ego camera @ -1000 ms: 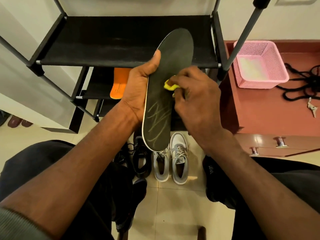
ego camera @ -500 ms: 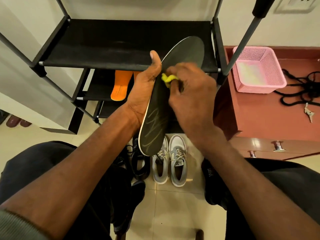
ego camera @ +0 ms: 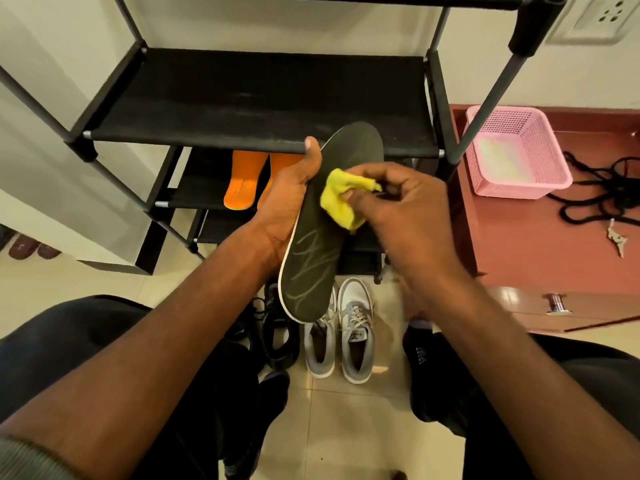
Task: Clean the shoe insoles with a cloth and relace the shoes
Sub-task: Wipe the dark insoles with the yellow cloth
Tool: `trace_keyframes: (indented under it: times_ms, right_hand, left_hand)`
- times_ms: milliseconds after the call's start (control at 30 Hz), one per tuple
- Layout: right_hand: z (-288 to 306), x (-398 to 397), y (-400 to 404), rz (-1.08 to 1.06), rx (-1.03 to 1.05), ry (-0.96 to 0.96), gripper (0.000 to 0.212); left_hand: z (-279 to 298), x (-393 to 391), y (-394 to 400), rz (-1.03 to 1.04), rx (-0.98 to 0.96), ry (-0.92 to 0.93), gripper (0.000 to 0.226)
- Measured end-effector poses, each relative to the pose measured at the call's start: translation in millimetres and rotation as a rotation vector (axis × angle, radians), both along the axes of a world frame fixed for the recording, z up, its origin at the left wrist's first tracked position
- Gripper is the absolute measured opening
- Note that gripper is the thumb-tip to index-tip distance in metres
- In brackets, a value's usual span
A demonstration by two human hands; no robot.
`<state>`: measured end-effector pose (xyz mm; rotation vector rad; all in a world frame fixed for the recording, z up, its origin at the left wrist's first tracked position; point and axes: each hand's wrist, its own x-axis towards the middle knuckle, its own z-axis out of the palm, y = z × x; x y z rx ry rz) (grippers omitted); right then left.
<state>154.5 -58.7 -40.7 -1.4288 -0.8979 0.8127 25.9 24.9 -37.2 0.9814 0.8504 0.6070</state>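
Observation:
My left hand grips a dark insole by its left edge, thumb up along the rim, toe end pointing away from me. My right hand pinches a small yellow cloth and holds it against the insole's middle. On the floor below stand a grey-and-white pair of laced shoes and, left of them, a black pair, partly hidden by the insole and my arm. Two orange insoles lie on a lower shelf of the rack. Black laces lie tangled on the cabinet top at the right.
A black shoe rack stands straight ahead, its top shelf bare. To the right is a reddish-brown cabinet with a pink basket and keys. My knees frame the tiled floor.
The cloth has slid down from near the insole's toe half to its middle and more of it shows. The insole has dropped lower in view as the camera tilted up.

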Motion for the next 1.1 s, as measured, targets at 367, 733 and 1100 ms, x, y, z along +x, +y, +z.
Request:
trace_keyframes:
  times_ms: [367, 733, 1100]
  right_hand:
    - [2, 33, 10, -0.05, 0.041, 0.123, 0.019]
    - [0, 40, 12, 0.051, -0.058, 0.415, 0.025]
    - [-4, 47, 24, -0.384, -0.004, -0.564, 0.034]
  left_hand:
    - [6, 9, -8, -0.175, -0.016, -0.079, 0.042]
    - [6, 8, -6, -0.24, 0.073, 0.019, 0.009]
    - [14, 2, -6, -0.186, -0.078, -0.054, 0.038]
